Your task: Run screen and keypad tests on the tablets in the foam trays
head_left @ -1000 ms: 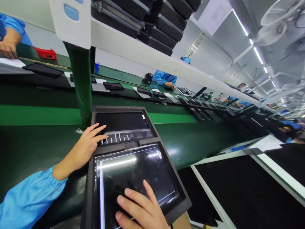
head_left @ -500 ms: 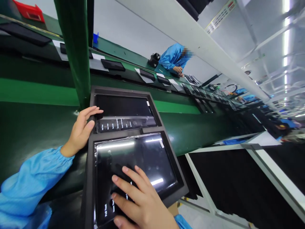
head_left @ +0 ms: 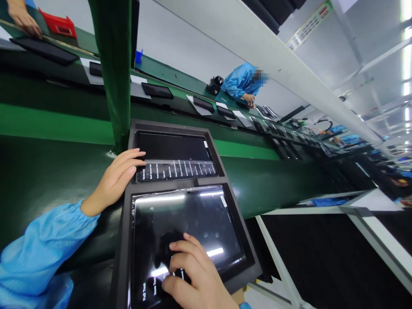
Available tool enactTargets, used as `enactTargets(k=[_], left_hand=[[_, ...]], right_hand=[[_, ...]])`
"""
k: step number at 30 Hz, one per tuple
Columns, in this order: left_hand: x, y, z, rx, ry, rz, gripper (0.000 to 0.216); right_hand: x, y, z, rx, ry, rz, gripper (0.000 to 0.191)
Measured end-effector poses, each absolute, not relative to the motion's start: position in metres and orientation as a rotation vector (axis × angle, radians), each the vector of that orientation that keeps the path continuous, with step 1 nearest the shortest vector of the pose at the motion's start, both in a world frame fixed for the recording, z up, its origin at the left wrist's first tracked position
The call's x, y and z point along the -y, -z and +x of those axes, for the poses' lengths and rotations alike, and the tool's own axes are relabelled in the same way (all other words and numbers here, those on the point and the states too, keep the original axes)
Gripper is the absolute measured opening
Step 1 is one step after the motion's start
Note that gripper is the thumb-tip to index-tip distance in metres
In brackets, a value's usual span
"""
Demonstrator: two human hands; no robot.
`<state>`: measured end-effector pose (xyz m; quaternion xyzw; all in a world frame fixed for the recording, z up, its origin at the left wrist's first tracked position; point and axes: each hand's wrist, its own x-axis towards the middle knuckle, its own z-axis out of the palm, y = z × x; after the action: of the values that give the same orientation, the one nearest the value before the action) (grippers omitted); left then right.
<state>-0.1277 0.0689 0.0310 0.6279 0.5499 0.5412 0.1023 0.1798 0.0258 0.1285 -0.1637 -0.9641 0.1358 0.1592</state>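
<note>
Two tablets lie face up in a dark tray (head_left: 210, 180) with two recesses. The far tablet (head_left: 174, 146) shows a list of white text lines along its near side. At its left edge rests my left hand (head_left: 114, 178), fingers stretched out and touching the screen's corner, holding nothing. The near tablet (head_left: 189, 210) is larger in view, has a wrinkled clear film at its edges and shows a few white text lines. Over its lower part is my right hand (head_left: 198, 272), fingers apart and bent, nothing held. Whether its fingertips touch the glass I cannot tell.
A green post (head_left: 112, 77) rises just behind the tray's far left corner. Beyond runs a belt with several tablets (head_left: 157, 90) on white sheets. A co-worker in blue (head_left: 241, 83) sits across it; another person's hand (head_left: 24, 19) is at far left, near a red bin (head_left: 59, 25).
The far tablet's text has changed to a longer list. My right hand's fingers have curled more. Another person's hand has appeared at the upper left. The view has shifted slightly.
</note>
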Motion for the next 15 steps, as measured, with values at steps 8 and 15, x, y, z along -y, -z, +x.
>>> enactTargets(k=[8,15], left_hand=[[-0.068,-0.032,-0.128,-1.624,-1.621,1.849,0.036],[-0.066,-0.027,-0.128,-1.65,-1.605,1.809,0.04]], right_hand=[[-0.031,-0.141,0.175,3.016,-0.543,-0.273,0.028],[-0.029,-0.146,0.175,3.02,-0.598,-0.289,0.029]])
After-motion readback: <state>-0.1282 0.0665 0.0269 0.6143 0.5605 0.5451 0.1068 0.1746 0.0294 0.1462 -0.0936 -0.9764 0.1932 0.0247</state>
